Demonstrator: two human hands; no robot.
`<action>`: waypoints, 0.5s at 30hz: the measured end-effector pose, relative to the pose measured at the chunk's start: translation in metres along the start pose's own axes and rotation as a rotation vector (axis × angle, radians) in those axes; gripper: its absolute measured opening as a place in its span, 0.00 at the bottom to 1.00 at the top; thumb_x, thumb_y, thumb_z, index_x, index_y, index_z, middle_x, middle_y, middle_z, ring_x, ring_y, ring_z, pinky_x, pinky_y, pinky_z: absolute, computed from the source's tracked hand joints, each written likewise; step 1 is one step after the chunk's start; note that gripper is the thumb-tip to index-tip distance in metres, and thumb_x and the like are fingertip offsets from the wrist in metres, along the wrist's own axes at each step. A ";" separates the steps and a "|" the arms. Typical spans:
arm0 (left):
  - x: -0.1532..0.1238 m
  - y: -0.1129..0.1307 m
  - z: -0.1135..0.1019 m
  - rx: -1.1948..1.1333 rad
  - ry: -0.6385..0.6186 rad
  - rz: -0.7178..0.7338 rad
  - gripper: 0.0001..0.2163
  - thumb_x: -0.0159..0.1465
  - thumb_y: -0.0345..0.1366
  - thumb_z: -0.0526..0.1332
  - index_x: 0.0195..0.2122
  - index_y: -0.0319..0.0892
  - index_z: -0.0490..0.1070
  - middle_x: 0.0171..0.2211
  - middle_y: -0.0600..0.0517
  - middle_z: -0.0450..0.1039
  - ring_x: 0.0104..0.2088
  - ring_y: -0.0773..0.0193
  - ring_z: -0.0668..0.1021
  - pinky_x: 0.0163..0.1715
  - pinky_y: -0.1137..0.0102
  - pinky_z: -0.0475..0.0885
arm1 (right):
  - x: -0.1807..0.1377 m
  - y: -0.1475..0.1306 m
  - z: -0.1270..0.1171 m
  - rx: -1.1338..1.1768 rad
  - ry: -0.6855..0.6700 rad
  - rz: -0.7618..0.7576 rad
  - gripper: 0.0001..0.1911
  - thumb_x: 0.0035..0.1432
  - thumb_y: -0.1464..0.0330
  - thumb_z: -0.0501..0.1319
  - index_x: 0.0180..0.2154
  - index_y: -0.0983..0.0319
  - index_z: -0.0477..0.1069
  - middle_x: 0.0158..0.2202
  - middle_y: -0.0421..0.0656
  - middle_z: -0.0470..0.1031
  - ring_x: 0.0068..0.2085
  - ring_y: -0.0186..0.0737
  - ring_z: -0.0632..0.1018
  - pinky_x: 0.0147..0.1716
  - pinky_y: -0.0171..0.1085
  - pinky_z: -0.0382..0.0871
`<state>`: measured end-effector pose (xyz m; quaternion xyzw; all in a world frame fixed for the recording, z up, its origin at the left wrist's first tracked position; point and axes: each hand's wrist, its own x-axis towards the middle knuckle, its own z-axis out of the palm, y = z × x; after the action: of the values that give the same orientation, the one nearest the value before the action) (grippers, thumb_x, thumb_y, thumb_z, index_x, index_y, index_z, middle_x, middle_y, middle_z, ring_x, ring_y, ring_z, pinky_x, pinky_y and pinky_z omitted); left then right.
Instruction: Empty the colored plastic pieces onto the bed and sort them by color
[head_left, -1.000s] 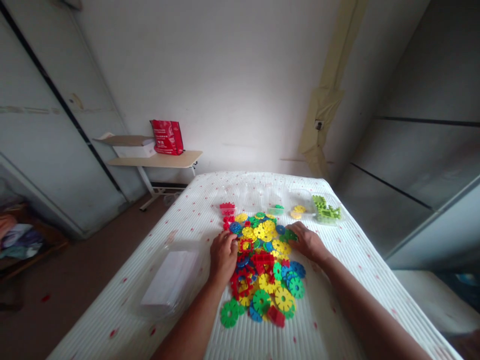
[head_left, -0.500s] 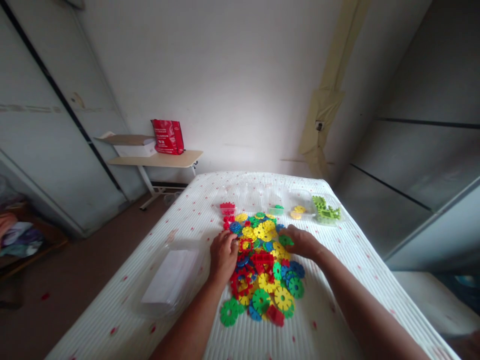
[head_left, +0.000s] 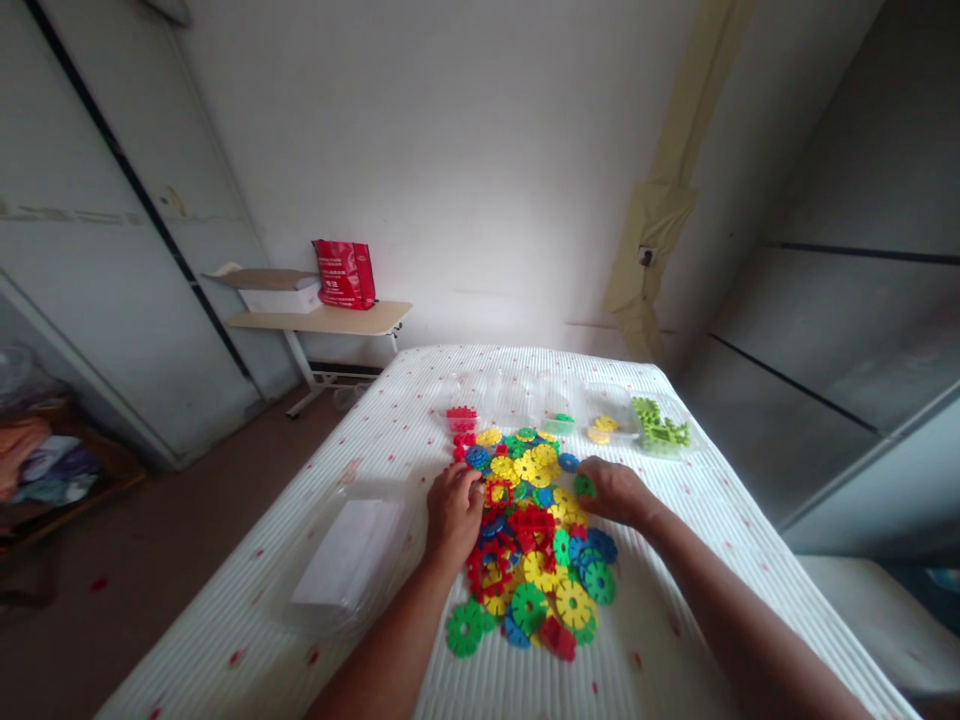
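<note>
A pile of slotted plastic discs (head_left: 574, 603) in yellow, green, blue and red lies on the bedspread, mixed with red square pieces (head_left: 531, 522). My right hand (head_left: 616, 492) is at the pile's right edge, its fingers closed on a green disc (head_left: 584, 486) that they partly cover. Close to those fingertips lies a blue disc (head_left: 568, 463). At the left edge, my left hand (head_left: 454, 512) rests against the pile with curled fingers. Whatever may be between its fingertips is hidden.
Clear plastic containers stand beyond the pile, holding red pieces (head_left: 461, 418), green discs (head_left: 562, 422), yellow discs (head_left: 602, 428) and light-green pieces (head_left: 660, 424). To the left lies a clear lid (head_left: 390, 535) with white paper (head_left: 346, 552). A side table (head_left: 337, 317) stands farther back.
My right hand has drawn slightly rightward with the green disc, and its fingers now cover more of it. My left hand stays at the pile's left edge. The camera view has shifted a little.
</note>
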<state>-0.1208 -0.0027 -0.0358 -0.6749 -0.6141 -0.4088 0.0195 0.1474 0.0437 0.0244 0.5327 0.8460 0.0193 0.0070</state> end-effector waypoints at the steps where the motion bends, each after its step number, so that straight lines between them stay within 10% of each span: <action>1: 0.000 0.000 0.000 0.000 -0.001 -0.002 0.09 0.60 0.30 0.54 0.37 0.41 0.72 0.41 0.47 0.73 0.43 0.57 0.73 0.47 0.60 0.68 | 0.002 0.001 -0.006 -0.001 0.025 0.007 0.17 0.49 0.67 0.57 0.43 0.62 0.70 0.41 0.46 0.74 0.37 0.40 0.76 0.32 0.32 0.63; 9: 0.000 0.000 0.000 -0.020 0.004 -0.037 0.09 0.60 0.30 0.54 0.38 0.42 0.72 0.42 0.48 0.72 0.44 0.58 0.73 0.47 0.60 0.68 | 0.061 0.003 -0.062 -0.030 0.268 0.126 0.19 0.54 0.66 0.54 0.48 0.60 0.68 0.44 0.48 0.72 0.37 0.40 0.76 0.28 0.32 0.61; 15: -0.001 0.000 0.000 -0.030 0.009 -0.043 0.09 0.59 0.29 0.54 0.37 0.43 0.72 0.42 0.48 0.72 0.44 0.58 0.73 0.47 0.60 0.68 | 0.076 0.000 -0.049 0.023 0.363 0.186 0.27 0.56 0.67 0.53 0.58 0.63 0.59 0.56 0.51 0.66 0.42 0.45 0.76 0.31 0.36 0.67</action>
<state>-0.1205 -0.0032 -0.0361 -0.6598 -0.6222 -0.4214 0.0033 0.1127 0.1113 0.0737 0.5962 0.7809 0.1061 -0.1536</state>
